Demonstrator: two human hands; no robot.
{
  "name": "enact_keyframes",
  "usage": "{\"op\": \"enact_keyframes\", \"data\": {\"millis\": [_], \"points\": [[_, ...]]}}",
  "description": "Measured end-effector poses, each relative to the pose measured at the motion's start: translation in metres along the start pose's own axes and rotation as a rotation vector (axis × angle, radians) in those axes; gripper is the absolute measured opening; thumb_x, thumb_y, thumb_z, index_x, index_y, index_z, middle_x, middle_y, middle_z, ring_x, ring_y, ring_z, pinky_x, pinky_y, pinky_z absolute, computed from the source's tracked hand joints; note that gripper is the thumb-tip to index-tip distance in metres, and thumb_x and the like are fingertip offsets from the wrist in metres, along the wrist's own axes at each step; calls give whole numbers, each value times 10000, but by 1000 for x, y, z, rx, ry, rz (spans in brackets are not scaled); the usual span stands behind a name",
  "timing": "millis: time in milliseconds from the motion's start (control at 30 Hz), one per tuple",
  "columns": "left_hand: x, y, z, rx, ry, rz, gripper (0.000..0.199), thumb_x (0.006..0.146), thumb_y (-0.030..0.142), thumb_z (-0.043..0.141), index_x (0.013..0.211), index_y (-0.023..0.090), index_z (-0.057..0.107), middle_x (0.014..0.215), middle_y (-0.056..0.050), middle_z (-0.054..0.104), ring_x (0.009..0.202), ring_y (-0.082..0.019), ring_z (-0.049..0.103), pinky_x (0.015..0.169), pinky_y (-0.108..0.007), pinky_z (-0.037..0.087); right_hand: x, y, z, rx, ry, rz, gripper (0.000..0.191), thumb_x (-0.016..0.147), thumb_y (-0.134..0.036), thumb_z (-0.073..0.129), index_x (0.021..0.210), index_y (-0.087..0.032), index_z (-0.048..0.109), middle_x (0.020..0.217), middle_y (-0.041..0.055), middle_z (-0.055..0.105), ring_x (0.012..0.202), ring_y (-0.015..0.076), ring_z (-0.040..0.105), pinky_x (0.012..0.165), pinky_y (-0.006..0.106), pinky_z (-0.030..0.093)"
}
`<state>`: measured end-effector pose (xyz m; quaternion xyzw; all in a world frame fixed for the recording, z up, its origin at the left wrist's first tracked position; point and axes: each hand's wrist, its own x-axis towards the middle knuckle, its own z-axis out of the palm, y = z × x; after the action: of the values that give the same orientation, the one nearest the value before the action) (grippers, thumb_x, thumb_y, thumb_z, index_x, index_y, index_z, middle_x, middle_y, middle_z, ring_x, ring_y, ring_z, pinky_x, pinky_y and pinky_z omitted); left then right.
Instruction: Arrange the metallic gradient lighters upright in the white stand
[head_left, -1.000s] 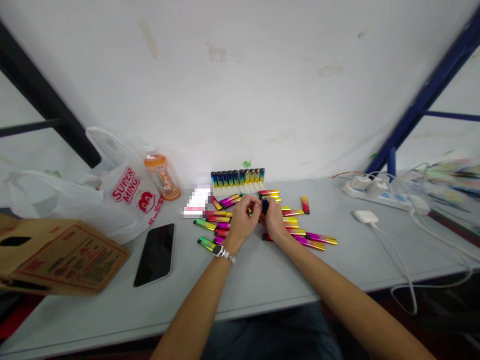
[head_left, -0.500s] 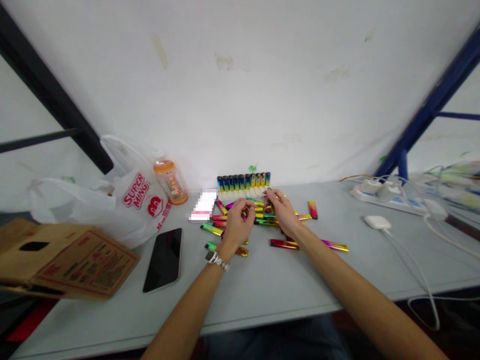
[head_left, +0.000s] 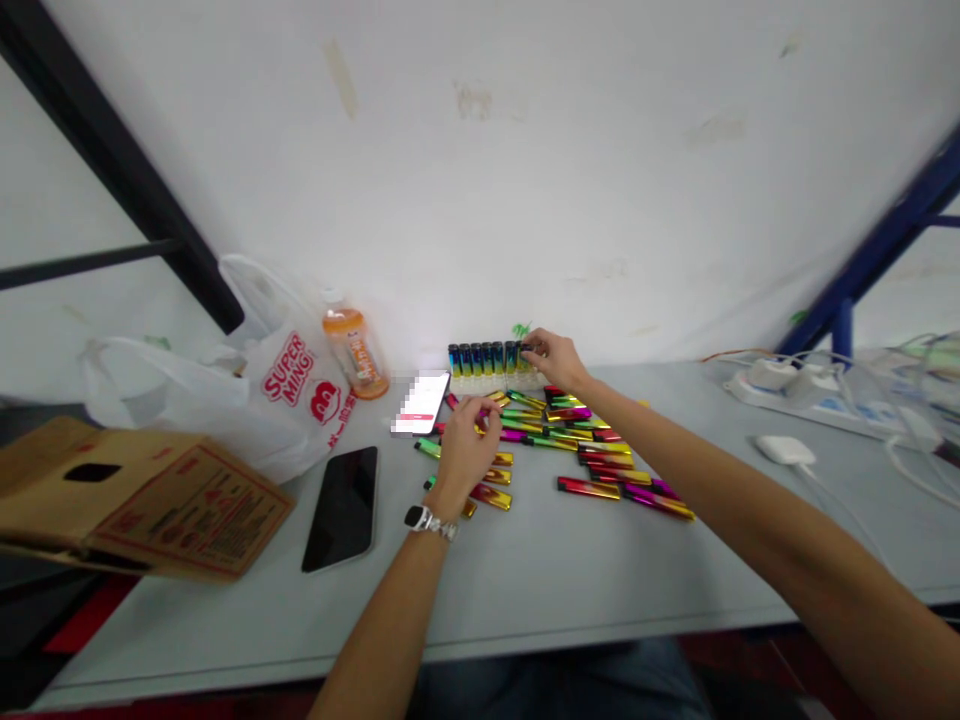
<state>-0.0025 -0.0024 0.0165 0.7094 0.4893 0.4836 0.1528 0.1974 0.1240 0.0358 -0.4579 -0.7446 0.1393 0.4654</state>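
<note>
Several shiny lighters (head_left: 487,358) with blue-to-yellow bodies and dark tops stand upright in a row in a pale rack (head_left: 487,386) against the wall. At the row's right end my right hand (head_left: 555,358) pinches the top of a lighter, mostly covered by the fingers. My left hand (head_left: 469,445), with a watch on its wrist, hangs over the left part of a loose pile of lighters (head_left: 559,432) in red, green, gold and purple. Its fingers are curled together, and what they hold, if anything, is hidden.
Left of the pile lie a lit phone (head_left: 421,402) and a dark phone (head_left: 341,510). Beyond them stand an orange drink bottle (head_left: 356,350), a white plastic bag (head_left: 262,430) and a cardboard box (head_left: 187,515). A power strip (head_left: 832,405) and white charger (head_left: 784,450) are at right.
My right hand has moved up from the rack's front to the tops at its right end. My left hand stays over the pile, slightly lower. The view has shifted a little.
</note>
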Motion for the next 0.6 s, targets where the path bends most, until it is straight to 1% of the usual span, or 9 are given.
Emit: {"op": "enact_keyframes", "data": {"millis": [100,233,300,367,433,500,600], "points": [[2,-3,-2,21,38,-3,122,860,142,519,839,181,632,878,-29,621,776,-144,574,736,-279,477,11,9,7,-36,-51,-29,176,786,-241,628,929,-153,682,819,37,705,727,169,606,737,299,462],[4,-6,-6,10,86,-29,122,858,154,522,829,182,637,877,-24,602,726,-131,557,704,-266,473,20,19,12,-84,-144,-42,193,825,-248,614,961,-141,700,787,37,698,717,173,610,735,296,464],[5,-7,-8,12,115,-50,116,855,162,526,836,181,639,871,-21,590,702,-126,549,700,-267,472,21,20,11,-158,-158,-62,209,851,-256,598,980,-136,711,829,53,690,738,174,614,748,293,465],[7,-10,-11,30,149,-70,110,854,171,530,837,179,639,855,-19,577,687,-124,541,705,-271,470,19,17,8,-295,-142,-84,241,885,-284,570,1007,-143,723,934,84,670,778,179,614,762,294,464],[7,-13,-13,48,179,-91,110,856,180,528,829,181,636,842,-18,569,691,-128,541,715,-276,468,13,12,4,-469,-132,-92,299,928,-328,512,1072,-176,725,1041,106,629,821,192,612,752,300,461],[7,-16,-14,54,190,-118,113,859,191,525,824,185,631,848,-21,574,703,-134,547,729,-283,468,5,6,1,-626,-160,-80,363,961,-360,445,1199,-228,685,1095,111,593,852,211,609,720,308,457],[5,-19,-13,75,170,-160,114,863,214,522,825,191,627,866,-23,585,707,-139,557,745,-293,467,-10,-5,-3,-771,-229,-60,461,976,-382,398,1404,-265,522,1141,124,554,900,243,599,680,315,454]]}}
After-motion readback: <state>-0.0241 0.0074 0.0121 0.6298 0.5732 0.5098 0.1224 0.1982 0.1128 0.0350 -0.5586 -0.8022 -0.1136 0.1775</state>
